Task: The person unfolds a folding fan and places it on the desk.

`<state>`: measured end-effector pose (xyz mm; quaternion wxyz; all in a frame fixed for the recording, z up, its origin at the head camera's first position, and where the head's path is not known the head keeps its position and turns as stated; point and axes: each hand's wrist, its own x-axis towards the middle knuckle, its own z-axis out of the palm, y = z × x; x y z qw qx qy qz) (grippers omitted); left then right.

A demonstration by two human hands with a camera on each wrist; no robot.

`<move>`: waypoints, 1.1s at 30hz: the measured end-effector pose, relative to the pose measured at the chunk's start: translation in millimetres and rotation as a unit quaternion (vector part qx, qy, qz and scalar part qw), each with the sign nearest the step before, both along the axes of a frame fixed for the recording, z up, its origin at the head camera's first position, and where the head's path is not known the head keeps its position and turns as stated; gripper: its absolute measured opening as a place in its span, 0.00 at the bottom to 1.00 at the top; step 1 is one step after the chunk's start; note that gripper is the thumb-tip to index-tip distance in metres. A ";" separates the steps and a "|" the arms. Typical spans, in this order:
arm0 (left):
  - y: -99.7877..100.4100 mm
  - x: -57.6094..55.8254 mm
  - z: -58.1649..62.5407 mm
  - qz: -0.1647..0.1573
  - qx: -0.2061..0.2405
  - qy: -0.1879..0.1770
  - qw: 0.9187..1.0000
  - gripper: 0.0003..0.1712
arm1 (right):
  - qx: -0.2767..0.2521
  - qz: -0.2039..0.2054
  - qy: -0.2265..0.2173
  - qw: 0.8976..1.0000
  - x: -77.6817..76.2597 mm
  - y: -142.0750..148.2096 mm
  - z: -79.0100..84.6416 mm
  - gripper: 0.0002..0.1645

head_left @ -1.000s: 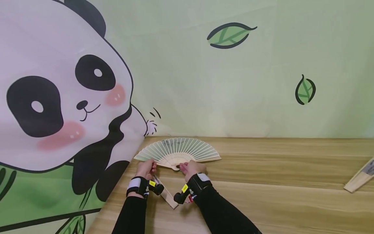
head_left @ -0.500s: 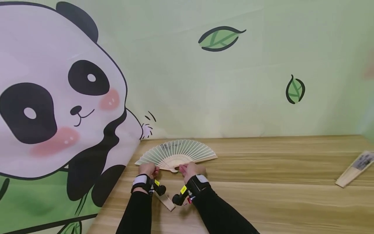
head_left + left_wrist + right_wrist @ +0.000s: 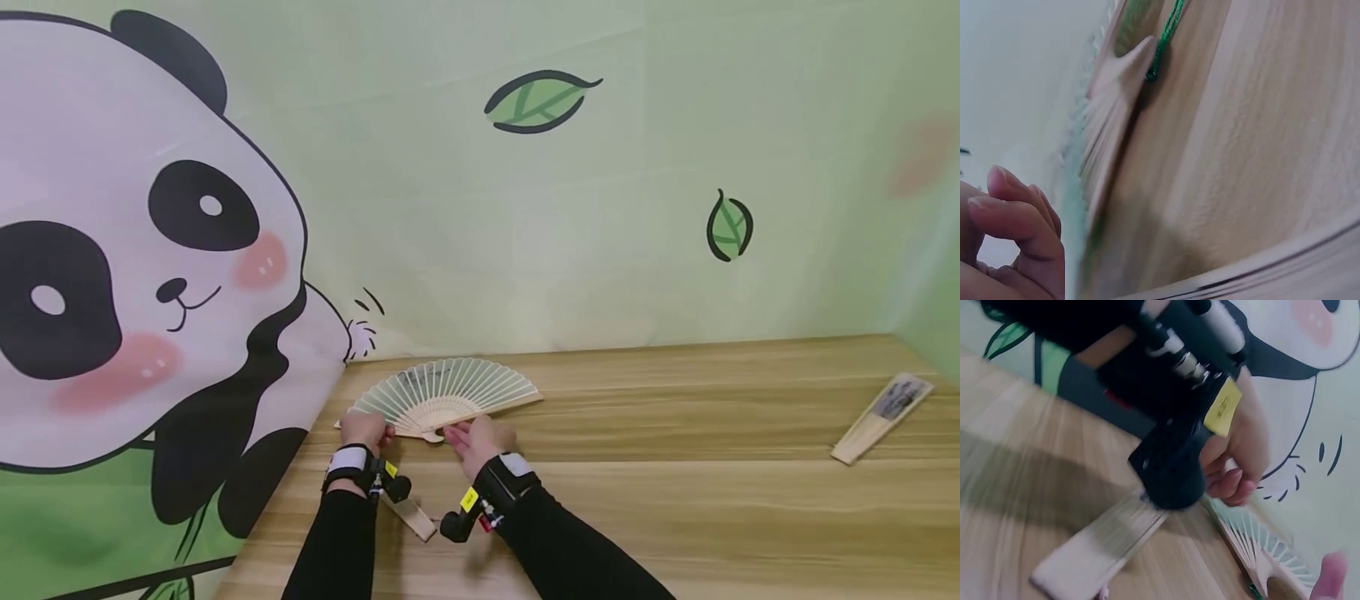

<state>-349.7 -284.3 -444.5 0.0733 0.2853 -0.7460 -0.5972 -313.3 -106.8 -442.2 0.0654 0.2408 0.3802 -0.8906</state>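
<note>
A pale green folding fan (image 3: 450, 400) lies spread on the table against the wall, its pivot end toward me. My left hand (image 3: 365, 428) is over the fan's left end; in the left wrist view its fingers (image 3: 1022, 222) are loosely curled beside the fan, with nothing visible between them. My right hand (image 3: 480, 442) is beside the pivot, fingers fairly straight; whether they touch the fan is unclear. A green cord (image 3: 1172, 31) hangs at the fan's pivot. Below my left wrist lies a folded fan (image 3: 1100, 553), partly covered in the head view.
Another folded fan (image 3: 881, 419), with a dark printed patch, lies at the right of the wooden table (image 3: 675, 517). A green wall (image 3: 600, 250) with a panda drawing (image 3: 187, 333) bounds the table at the back and left.
The view has shifted rightward, bringing the whole right-hand folded fan into sight. My right fingers look more extended beside the pivot. The spread fan keeps about the same shape.
</note>
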 end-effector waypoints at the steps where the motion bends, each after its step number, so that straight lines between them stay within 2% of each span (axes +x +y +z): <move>1: 0.7 0.9 3.1 -0.011 -0.014 -0.001 1.000 0.22 | 0.009 0.006 0.004 1.000 1.5 1.5 0.6 0.18; 6: 4.3 7.2 12.9 -0.068 -0.103 -0.002 0.992 0.18 | 0.074 0.044 0.033 0.996 11.0 7.4 2.2 0.12; 12: 5.7 20.5 17.1 -0.120 -0.199 0.028 0.972 0.24 | 0.133 0.112 0.080 0.982 25.0 8.7 7.0 0.07; 16: 6.2 31.0 20.4 -0.148 -0.268 0.032 0.951 0.25 | 0.172 0.183 0.110 0.962 33.9 9.2 11.1 0.08; 18: 7.6 35.2 22.6 -0.162 -0.295 0.025 0.941 0.24 | 0.201 0.227 0.127 0.944 36.6 10.3 11.8 0.07; 19: 6.0 37.8 23.0 -0.170 -0.299 0.017 0.939 0.23 | 0.221 0.250 0.138 0.933 37.9 8.7 11.6 0.07; 21: 3.9 42.6 25.1 -0.191 -0.295 -0.005 0.936 0.23 | 0.276 0.296 0.165 0.900 38.9 6.5 10.9 0.07; 22: 3.0 44.8 26.1 -0.201 -0.291 -0.021 0.935 0.24 | 0.309 0.316 0.183 0.878 38.8 5.8 10.6 0.06; 24: 0.8 48.9 27.8 -0.221 -0.278 -0.054 0.933 0.24 | 0.390 0.345 0.228 0.822 38.1 4.7 11.1 0.09; 25: -0.6 50.8 28.2 -0.230 -0.272 -0.070 0.932 0.24 | 0.432 0.353 0.249 0.791 37.5 4.0 11.8 0.13; 29: -8.8 59.7 28.4 -0.249 -0.276 -0.124 0.920 0.25 | 0.559 0.370 0.308 0.675 37.2 -0.9 16.2 0.25; 31: -13.1 64.3 27.7 -0.260 -0.290 -0.140 0.910 0.25 | 0.606 0.375 0.321 0.623 38.8 -5.4 17.8 0.27; 33: -15.9 68.8 27.6 -0.262 -0.296 -0.154 0.905 0.26 | 0.645 0.378 0.324 0.580 40.5 -11.1 18.9 0.26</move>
